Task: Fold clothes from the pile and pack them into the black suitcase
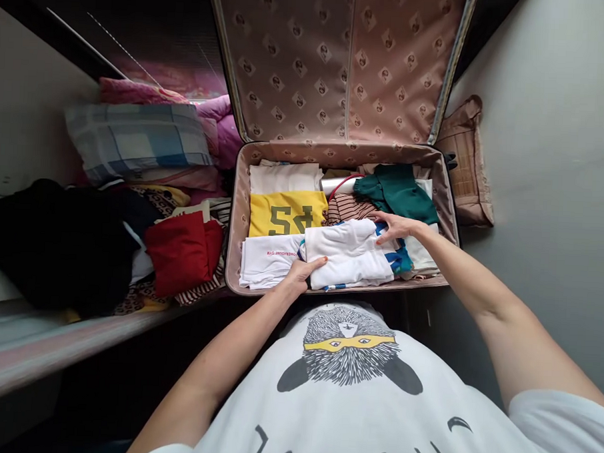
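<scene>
A folded white shirt (351, 252) with blue patches lies near the front of the open suitcase (235, 250). My left hand (304, 275) grips its near left corner, thumb on top and the other fingers hidden. At the far right corner, my right hand (398, 227) touches the cloth with thumb and forefinger spread apart. Left of the shirt is a folded white garment (265, 265) with small red lettering. Behind it sit a yellow garment (287, 212) with dark figures and a brown striped cloth (350, 208). A dark green cloth (403, 194) is bunched beyond my right hand.
The suitcase lid (339, 68) stands raised at the back. To the left, a ledge (101, 338) carries a red folded garment (183, 251), black clothing (61, 243) and a checked pillow (140, 139). A brown bag (465, 163) stands right of the suitcase, beside a grey wall (549, 164).
</scene>
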Available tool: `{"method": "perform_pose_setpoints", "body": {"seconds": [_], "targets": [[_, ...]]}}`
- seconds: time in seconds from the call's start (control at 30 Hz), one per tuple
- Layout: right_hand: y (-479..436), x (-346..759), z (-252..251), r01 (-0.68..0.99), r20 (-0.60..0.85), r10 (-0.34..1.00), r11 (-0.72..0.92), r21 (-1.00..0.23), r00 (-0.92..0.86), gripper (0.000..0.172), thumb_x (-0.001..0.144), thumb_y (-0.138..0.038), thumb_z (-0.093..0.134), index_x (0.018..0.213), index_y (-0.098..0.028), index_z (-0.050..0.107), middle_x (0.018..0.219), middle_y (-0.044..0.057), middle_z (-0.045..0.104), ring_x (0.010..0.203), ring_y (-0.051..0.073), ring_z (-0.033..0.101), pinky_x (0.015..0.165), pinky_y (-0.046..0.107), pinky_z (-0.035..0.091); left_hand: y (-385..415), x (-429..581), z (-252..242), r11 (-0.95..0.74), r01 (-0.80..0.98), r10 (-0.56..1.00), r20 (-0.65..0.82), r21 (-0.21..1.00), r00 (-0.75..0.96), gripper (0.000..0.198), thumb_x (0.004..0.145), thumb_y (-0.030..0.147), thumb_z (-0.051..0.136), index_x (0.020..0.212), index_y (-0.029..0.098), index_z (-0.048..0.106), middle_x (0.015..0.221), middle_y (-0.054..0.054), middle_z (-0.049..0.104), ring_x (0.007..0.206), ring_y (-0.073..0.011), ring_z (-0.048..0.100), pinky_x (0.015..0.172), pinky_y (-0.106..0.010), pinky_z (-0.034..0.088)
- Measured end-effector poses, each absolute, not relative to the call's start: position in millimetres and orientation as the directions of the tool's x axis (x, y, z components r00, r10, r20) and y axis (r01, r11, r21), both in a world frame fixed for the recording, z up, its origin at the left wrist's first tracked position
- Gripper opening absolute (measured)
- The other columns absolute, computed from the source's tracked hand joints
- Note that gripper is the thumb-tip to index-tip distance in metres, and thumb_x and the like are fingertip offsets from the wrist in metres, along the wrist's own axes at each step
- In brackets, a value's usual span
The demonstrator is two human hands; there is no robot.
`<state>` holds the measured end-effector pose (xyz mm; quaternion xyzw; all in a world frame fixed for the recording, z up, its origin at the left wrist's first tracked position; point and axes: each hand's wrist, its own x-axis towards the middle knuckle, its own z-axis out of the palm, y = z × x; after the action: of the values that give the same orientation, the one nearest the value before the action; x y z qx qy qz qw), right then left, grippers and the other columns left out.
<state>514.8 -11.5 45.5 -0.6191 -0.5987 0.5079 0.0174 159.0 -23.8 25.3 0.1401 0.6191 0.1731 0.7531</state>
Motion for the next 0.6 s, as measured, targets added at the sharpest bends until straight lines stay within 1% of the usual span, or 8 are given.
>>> {"method": "perform_pose_setpoints", "body": {"seconds": [0.07,0.1,0.23,0.3,0.43,0.5,0.53,0.6], "targets": [[-19.8,519.5,42.1,0.732,-0.608,0.776,-0.314,-0.605,-0.169,0.107,0.061,-0.042,0.09,0.157,-0.02,0.046,0.149,0.013,0.059,0.133,0.033,0.058,0.111,0.041,0.048,-22.8,161.3,30.2,0.94,-0.048,0.339,-0.91,0.337,0.24,0.061,0.045,0.021,0.105,0.096,0.009,0.075,0.099,-0.018,0.08,0.096,-0.0315,0.077,0.091,-0.043,0.064],[-24.5,518.1,40.0,0.741,-0.599,0.788,-0.315,-0.593,-0.144,0.104,0.062,-0.041,0.089,0.155,-0.02,0.048,0.148,0.013,0.06,0.131,0.034,0.059,0.111,0.042,0.048,-22.6,162.6,32.3,0.943,-0.023,0.326,-0.911,0.331,0.251,0.058,0.045,0.022,0.104,0.094,0.009,0.076,0.1,-0.019,0.08,0.097,-0.032,0.077,0.092,-0.042,0.064],[-42.2,504.1,31.0,0.763,-0.474,0.877,-0.254,-0.594,-0.077,0.089,0.068,-0.034,0.084,0.15,-0.021,0.053,0.146,0.013,0.061,0.129,0.033,0.06,0.111,0.043,0.047,-23.8,166.8,38.9,0.892,0.098,0.41,-0.881,0.441,0.234,0.048,0.049,0.02,0.103,0.088,0.01,0.078,0.103,-0.019,0.08,0.103,-0.0341,0.076,0.091,-0.039,0.064],[-50.8,498.7,28.8,0.795,-0.414,0.91,-0.231,-0.561,-0.029,0.082,0.07,-0.034,0.082,0.147,-0.02,0.056,0.143,0.014,0.062,0.129,0.034,0.059,0.111,0.046,0.046,-23.4,168.9,43.3,0.856,0.157,0.458,-0.863,0.493,0.214,0.044,0.05,0.017,0.101,0.086,0.011,0.078,0.104,-0.018,0.08,0.104,-0.034,0.076,0.088,-0.037,0.064],[-78.3,490.3,43.2,0.84,-0.26,0.952,-0.272,-0.47,0.163,0.059,0.078,-0.037,0.074,0.132,-0.017,0.063,0.133,0.019,0.063,0.124,0.037,0.058,0.105,0.053,0.047,-12.3,180.1,61.0,0.851,0.186,0.469,-0.87,0.491,0.152,0.032,0.057,0.01,0.093,0.085,0.011,0.077,0.091,-0.015,0.08,0.093,-0.0291,0.077,0.078,-0.032,0.064],[-101.7,481.4,63.1,0.78,-0.145,0.942,-0.331,-0.531,0.301,0.04,0.082,-0.035,0.066,0.118,-0.016,0.067,0.122,0.019,0.067,0.115,0.035,0.062,0.102,0.051,0.049,-0.7,190.2,75.0,0.879,0.145,0.431,-0.888,0.454,0.162,0.024,0.063,0.009,0.088,0.084,0.009,0.075,0.081,-0.013,0.078,0.078,-0.0256,0.076,0.07,-0.032,0.064],[-115.4,474.5,75.2,0.714,-0.143,0.924,-0.368,-0.596,0.356,0.032,0.084,-0.034,0.063,0.11,-0.016,0.068,0.113,0.017,0.069,0.107,0.032,0.064,0.098,0.048,0.051,6.3,195.8,82.9,0.892,0.128,0.409,-0.896,0.433,0.175,0.02,0.065,0.008,0.085,0.083,0.008,0.074,0.076,-0.012,0.076,0.071,-0.0237,0.074,0.065,-0.032,0.063],[-143.7,455.1,99.6,0.48,-0.312,0.876,-0.466,-0.743,0.367,0.023,0.084,-0.036,0.061,0.097,-0.018,0.069,0.095,0.011,0.072,0.091,0.027,0.068,0.088,0.043,0.054,21.4,207.3,99.4,0.908,0.119,0.374,-0.905,0.402,0.201,0.014,0.069,0.007,0.08,0.08,0.006,0.072,0.069,-0.01,0.073,0.059,-0.0207,0.069,0.057,-0.032,0.061]]}}
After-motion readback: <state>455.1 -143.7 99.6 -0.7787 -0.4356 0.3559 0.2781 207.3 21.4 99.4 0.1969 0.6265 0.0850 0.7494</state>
